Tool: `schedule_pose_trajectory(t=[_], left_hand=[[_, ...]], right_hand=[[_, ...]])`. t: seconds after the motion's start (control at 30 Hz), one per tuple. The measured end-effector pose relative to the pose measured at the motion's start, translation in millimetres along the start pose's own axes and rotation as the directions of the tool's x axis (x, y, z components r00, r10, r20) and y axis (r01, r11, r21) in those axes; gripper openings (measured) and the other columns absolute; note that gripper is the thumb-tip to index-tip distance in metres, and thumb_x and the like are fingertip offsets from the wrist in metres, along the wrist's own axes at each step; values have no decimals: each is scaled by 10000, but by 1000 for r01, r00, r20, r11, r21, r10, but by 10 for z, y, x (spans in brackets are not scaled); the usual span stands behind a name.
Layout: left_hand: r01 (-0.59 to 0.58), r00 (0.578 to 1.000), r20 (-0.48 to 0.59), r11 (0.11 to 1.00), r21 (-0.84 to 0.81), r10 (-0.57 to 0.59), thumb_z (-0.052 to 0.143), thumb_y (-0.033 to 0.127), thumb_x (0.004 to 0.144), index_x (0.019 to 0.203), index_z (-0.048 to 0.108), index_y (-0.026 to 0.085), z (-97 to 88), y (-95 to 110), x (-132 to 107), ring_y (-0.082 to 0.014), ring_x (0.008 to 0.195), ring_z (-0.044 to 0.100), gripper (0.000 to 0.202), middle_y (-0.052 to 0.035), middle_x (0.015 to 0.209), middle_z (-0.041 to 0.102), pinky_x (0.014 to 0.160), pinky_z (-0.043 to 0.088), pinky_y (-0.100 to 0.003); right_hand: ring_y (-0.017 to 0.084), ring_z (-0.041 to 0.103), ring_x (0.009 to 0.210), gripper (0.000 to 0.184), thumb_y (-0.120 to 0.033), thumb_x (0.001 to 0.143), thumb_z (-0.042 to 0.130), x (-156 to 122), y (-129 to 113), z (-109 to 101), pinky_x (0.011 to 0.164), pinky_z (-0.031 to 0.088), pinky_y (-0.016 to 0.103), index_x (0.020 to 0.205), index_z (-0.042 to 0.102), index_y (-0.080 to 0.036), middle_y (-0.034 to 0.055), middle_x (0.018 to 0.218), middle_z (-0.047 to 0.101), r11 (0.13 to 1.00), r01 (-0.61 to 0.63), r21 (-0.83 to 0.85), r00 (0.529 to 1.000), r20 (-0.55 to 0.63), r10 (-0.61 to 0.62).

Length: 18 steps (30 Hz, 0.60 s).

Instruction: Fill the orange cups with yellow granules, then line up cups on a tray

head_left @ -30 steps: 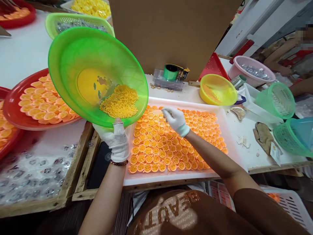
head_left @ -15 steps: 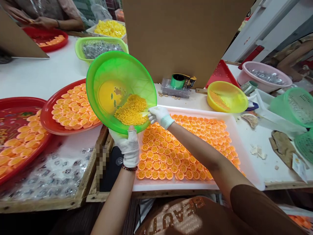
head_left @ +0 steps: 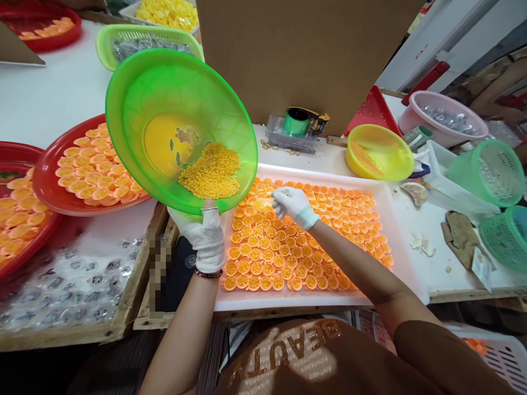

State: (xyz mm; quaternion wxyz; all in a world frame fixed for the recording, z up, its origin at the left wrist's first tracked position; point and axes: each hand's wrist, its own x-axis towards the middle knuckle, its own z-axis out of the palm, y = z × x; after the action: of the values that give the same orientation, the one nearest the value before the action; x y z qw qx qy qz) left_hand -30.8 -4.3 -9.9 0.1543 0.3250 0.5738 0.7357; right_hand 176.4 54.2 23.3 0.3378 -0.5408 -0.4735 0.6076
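The right hand (head_left: 293,206) has left the rim of the green bowl (head_left: 181,129), where it was half a second ago, and now sits low over the orange cups (head_left: 329,241). Its gloved fingers are curled together; whether they pinch any yellow pellets (head_left: 211,171) is too small to tell. The left hand (head_left: 205,236), also gloved, grips the bowl's near rim and holds it tilted above the white tray's (head_left: 405,247) left end, with the pellets heaped at the low side. The nearer and left cups seem to carry yellow centres, while the far right rows look unfilled. Red plates (head_left: 49,189) of cups lie to the left on the surface.
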Motion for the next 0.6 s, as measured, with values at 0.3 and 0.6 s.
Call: schedule_pose_trajectory(t=[0.3,0.6], left_hand=[[15,1000,2,1000,-26,-15,759,468,787,1435,417,210,-12,7,-1,-273,1354,579,776,-163,1500,538,1206,439,-444],[15,1000,15,999,35,-16,752,456,831,1445,413,208,-12,25,-25,-293,1352,574,744,-170,1506,534,1200,443,-518]], right_hand=[[188,553,764,187,-298,987,538,-169,64,193,710,440,322,905,700,-253,47,838,642,463,568,-680,812,372,-450],[181,594,784,202,-208,982,528,401,-520,493,769,501,313,800,616,-214,37,778,623,696,493,-522,850,120,-512]])
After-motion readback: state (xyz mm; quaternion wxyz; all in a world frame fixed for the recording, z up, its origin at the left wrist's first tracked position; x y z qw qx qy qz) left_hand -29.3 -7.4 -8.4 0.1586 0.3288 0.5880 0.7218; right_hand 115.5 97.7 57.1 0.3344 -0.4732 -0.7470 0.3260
